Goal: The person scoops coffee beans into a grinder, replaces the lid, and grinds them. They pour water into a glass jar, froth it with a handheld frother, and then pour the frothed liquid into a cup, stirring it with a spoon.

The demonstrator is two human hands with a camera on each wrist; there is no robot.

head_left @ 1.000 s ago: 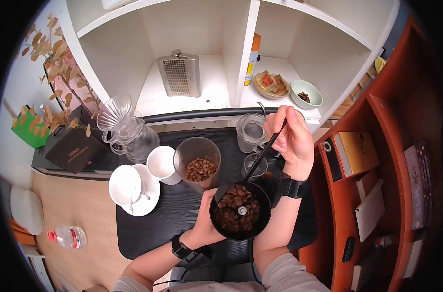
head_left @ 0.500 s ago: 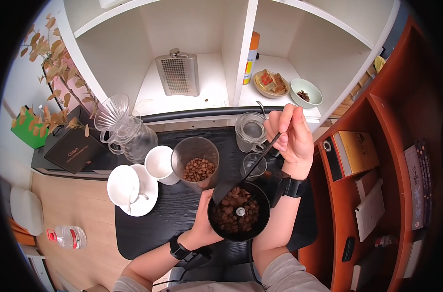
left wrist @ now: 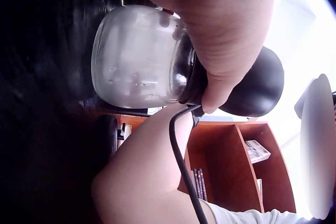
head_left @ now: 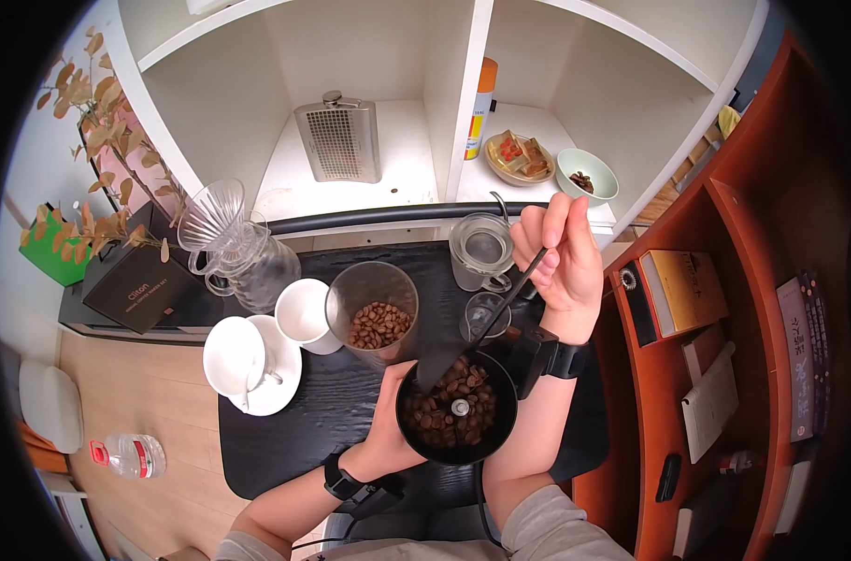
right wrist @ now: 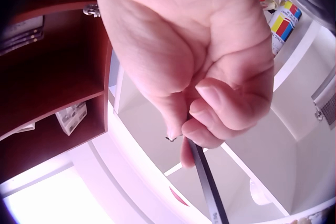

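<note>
My left hand [head_left: 388, 421] grips a manual coffee grinder around its neck, thumb across the black collar in the left wrist view. The grinder has a black hopper [left wrist: 254, 85] above a frosted-looking clear glass jar [left wrist: 136, 61]. Roasted coffee beans [head_left: 472, 430] lie in the open hopper around its metal centre shaft [head_left: 459, 408]. Between thumb and fingertips, my right hand [head_left: 565, 257] pinches the thin end of a black long-handled scoop [head_left: 505, 310]. The scoop's bowl tilts down at the hopper's far left rim. Just beyond stands a smoky see-through canister [head_left: 341, 290] holding more beans [head_left: 380, 325].
Left on the black table [head_left: 304, 444] are a white mug [head_left: 304, 316], a cup on a saucer [head_left: 290, 379] and a glass dripper server [head_left: 257, 271]. A glass jug [head_left: 481, 252] and small glass cup [head_left: 486, 316] stand behind. A white shelf [head_left: 350, 201] borders the back.
The scoop's bowl has turned a little at the hopper rim, and its handle sits slightly differently in my right fingers. The whole head view has shifted slightly. My left hand keeps its grip.
</note>
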